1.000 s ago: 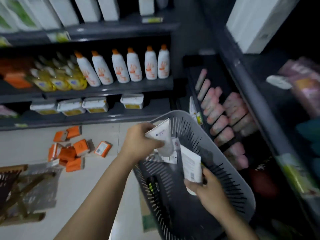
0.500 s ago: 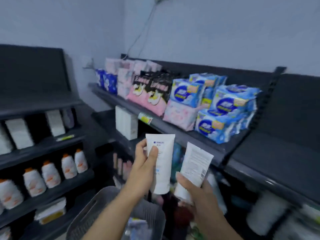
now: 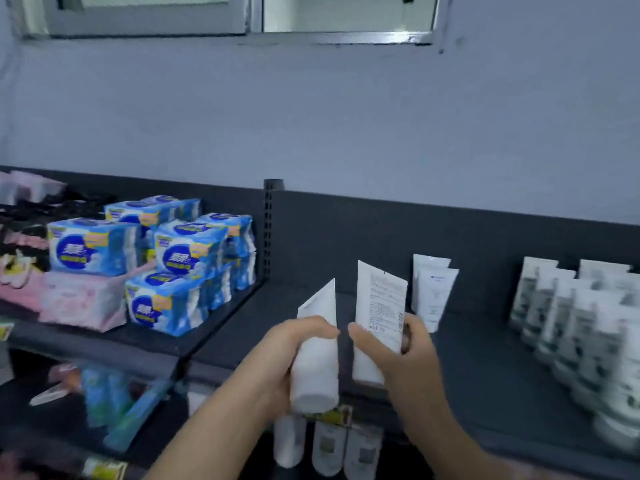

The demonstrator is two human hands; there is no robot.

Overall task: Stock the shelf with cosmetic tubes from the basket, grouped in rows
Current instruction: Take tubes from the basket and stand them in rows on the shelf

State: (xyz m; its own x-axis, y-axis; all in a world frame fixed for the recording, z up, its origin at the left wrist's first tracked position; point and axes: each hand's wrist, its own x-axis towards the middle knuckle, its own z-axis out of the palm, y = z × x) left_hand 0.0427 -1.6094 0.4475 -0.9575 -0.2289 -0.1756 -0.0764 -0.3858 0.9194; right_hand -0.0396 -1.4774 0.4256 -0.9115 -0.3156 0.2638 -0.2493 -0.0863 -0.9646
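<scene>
Holding 1 white cosmetic tube [image 3: 317, 358] cap-down, the left grip [image 3: 289, 346] wraps its fingers round the lower body. The right grip [image 3: 410, 363] pinches a 2nd tube [image 3: 379, 306] at mid-body, both above the dark shelf [image 3: 485, 362] near 2 standing tubes [image 3: 433, 296]. They look light, soft-walled and smooth, so best held low by the stiffer cap.

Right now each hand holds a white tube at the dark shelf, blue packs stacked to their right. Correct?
No. The head view shows the blue packs stacked to their left. The rest holds: left hand grips the plain tube, right hand the printed tube, at the dark shelf.
</scene>
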